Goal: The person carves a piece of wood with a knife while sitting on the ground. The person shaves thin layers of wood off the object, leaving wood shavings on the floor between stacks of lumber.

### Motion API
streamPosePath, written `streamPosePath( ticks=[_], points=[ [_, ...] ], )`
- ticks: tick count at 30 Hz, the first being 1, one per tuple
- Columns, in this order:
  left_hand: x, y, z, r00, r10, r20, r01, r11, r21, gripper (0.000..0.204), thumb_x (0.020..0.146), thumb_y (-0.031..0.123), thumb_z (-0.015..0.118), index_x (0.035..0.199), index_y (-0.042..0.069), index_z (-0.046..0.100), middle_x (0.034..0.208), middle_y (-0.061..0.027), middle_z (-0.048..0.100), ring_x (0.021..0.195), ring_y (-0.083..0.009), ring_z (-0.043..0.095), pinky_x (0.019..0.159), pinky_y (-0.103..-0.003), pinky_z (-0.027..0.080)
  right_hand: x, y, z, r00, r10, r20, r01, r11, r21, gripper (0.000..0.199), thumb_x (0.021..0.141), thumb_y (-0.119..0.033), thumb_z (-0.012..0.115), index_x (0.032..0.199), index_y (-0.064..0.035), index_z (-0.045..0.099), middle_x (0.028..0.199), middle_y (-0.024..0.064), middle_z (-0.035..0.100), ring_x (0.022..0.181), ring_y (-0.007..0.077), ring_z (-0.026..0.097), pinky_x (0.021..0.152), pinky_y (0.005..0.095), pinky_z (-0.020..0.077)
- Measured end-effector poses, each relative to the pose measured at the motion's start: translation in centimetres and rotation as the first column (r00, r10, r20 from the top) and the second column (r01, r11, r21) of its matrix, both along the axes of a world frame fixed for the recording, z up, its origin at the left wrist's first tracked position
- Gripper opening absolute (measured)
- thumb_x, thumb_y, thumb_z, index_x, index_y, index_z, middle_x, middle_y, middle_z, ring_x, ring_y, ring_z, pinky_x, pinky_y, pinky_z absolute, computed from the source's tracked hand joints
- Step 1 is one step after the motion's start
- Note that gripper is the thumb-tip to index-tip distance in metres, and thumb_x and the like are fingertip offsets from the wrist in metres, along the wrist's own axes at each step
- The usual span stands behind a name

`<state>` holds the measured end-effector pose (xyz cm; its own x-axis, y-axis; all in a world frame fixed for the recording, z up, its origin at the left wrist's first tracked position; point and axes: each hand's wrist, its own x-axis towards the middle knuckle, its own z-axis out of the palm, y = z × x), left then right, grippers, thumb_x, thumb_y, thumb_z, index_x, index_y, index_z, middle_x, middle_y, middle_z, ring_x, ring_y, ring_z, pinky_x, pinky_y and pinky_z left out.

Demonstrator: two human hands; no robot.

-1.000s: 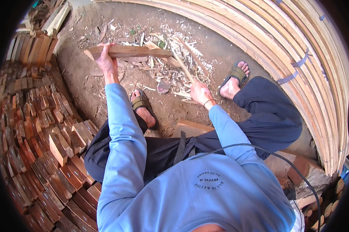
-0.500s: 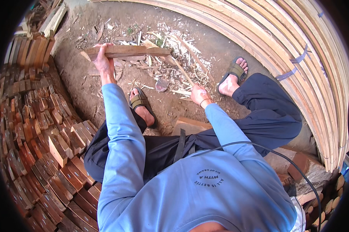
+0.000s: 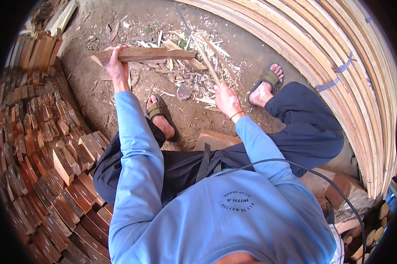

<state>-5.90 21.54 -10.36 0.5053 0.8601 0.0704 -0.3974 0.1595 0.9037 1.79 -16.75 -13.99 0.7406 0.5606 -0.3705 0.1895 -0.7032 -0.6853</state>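
My left hand [image 3: 118,67] is closed round the left end of a brown wooden block [image 3: 156,54], long and narrow, held roughly level above the ground. My right hand [image 3: 228,99] grips the pale wooden handle [image 3: 206,57] of a long tool. A thin grey, blade-like part [image 3: 182,16] runs on from the handle's far end, blurred, so its exact kind is unclear. The tool slants up and to the left, just beyond the right end of the block. Wood chips and shavings [image 3: 181,79] lie scattered on the dirt below.
Stacked brown wooden blocks [image 3: 53,185] fill the left side. Long pale boards [image 3: 335,57], strapped together, curve along the right. My sandalled feet [image 3: 160,118] stand on either side of the chips. A black cable [image 3: 326,177] crosses my shirt. Round-ended wood pieces [image 3: 374,236] lie lower right.
My right hand has moved up slightly, and the tool has swung upward so its grey end now shows past the block. The block in my left hand has hardly moved.
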Motion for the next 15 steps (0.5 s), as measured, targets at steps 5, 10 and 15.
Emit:
streamPosePath(
  ticks=[5, 10, 15],
  points=[
    [-0.2, -0.4, 0.5, 1.0, 0.01, 0.029, -0.01, 1.0, -0.007, 0.02, 0.082, -0.004, 0.066, 0.093, 0.007, 0.054, 0.086, -0.009, 0.063, 0.083, -0.0241, 0.067, 0.085, -0.041, 0.054, -0.5, -1.9, -8.9, 0.986, 0.165, 0.004, -0.162, 0.974, -0.161, 0.02, 0.095, -0.016, 0.054, 0.096, 0.004, 0.056, 0.079, 0.0296, 0.063, 0.081, 0.0489, 0.063, 0.074, 0.0556, 0.0485],
    [-0.3, 0.1, 0.0, 1.0, -0.015, 0.008, 0.015, 1.0, 0.024, 0.015, 0.085, -0.002, 0.062, 0.091, 0.008, 0.054, 0.085, -0.0099, 0.063, 0.085, -0.0258, 0.065, 0.09, -0.046, 0.052, -0.2, -0.4, -2.9, 0.993, 0.046, 0.107, -0.051, 0.998, 0.047, 0.023, 0.092, -0.016, 0.055, 0.099, 0.0058, 0.057, 0.076, 0.0291, 0.064, 0.078, 0.0476, 0.065, 0.07, 0.0539, 0.051],
    [-0.5, -0.2, 0.2, 1.0, -0.006, 0.001, 0.006, 1.0, 0.03, 0.011, 0.086, -0.002, 0.061, 0.088, 0.007, 0.054, 0.086, -0.0107, 0.063, 0.086, -0.026, 0.065, 0.088, -0.046, 0.052, -0.3, -1.6, -7.9, 0.992, 0.126, -0.03, -0.129, 0.98, -0.15, 0.026, 0.094, -0.016, 0.052, 0.108, 0.0061, 0.054, 0.08, 0.0286, 0.065, 0.083, 0.0472, 0.065, 0.076, 0.0528, 0.0515]
  ],
)
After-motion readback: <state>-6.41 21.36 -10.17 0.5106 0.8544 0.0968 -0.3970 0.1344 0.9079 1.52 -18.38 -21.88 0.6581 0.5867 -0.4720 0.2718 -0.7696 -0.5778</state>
